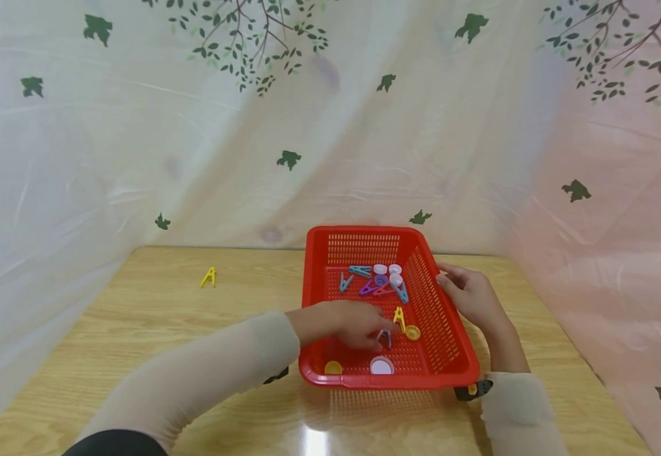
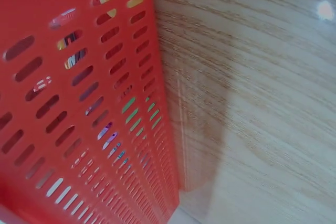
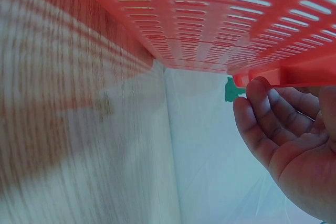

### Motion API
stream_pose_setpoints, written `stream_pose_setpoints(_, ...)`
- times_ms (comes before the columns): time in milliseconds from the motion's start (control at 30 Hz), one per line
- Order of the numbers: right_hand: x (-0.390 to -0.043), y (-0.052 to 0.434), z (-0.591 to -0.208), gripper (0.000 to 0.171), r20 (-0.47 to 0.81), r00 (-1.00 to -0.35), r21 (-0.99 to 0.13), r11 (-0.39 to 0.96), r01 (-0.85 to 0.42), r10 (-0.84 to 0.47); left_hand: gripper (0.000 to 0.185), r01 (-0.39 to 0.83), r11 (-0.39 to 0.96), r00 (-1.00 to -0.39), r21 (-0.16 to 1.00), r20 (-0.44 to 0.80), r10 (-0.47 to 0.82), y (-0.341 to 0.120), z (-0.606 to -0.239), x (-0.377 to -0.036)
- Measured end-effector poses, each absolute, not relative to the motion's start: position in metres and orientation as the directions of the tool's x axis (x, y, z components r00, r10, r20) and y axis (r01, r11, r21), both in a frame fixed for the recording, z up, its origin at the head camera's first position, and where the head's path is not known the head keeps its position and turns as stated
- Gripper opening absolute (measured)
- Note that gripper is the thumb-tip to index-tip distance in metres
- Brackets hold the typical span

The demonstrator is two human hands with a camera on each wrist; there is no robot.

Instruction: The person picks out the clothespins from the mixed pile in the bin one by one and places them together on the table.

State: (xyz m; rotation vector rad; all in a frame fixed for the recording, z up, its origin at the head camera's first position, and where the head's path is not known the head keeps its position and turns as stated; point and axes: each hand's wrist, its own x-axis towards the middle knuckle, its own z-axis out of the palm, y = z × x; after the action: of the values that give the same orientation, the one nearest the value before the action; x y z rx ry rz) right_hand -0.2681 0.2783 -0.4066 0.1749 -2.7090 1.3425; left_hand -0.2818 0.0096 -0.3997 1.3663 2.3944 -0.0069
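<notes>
My right hand (image 1: 473, 296) grips the rim of the red plastic basket (image 1: 410, 382) on the worktop (image 1: 136, 304). Inside it, my left hand (image 1: 355, 324) has its fingers at a grey clothespin (image 1: 388, 338); whether they pinch it, I cannot tell. A yellow clothespin (image 1: 399, 316) and yellow cap (image 1: 412, 333) lie just beside.

Head view bright; white glare on near part of glossy wood-grain table (image 1: 250, 418). Left wrist view: soft shadow beside red slotted plastic basket (image 1: 376, 382). Right wrist view hazy, table reflections streaked.
</notes>
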Motion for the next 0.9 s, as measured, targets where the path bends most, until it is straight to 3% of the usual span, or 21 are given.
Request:
stream_pose_setpoints(333,-0.268,0.277,-0.405,0.051,0.129,-0.991,-0.790,0.599,-0.129,-0.043,0.042,0.886,0.451,-0.394,0.110,-0.335,0.856,0.012,-0.402,-0.284)
stream_pose_setpoints(600,-0.269,0.278,-0.405,0.049,0.135,-0.990,-0.788,0.601,-0.132,-0.040,0.017,0.882,0.451,-0.394,0.137,-0.312,0.865,0.010,-0.402,-0.291)
stream_pose_setpoints(800,-0.268,0.278,-0.405,0.049,0.133,-0.990,-0.783,0.609,-0.127,-0.035,0.014,0.877,0.449,-0.386,0.172,-0.302,0.871,0.008,-0.399,-0.297)
stream_pose_setpoints(900,-0.269,0.277,-0.405,0.049,0.126,-0.992,-0.783,0.610,-0.119,-0.032,0.010,0.863,0.472,-0.413,0.179,-0.286,0.865,0.007,-0.402,-0.301)
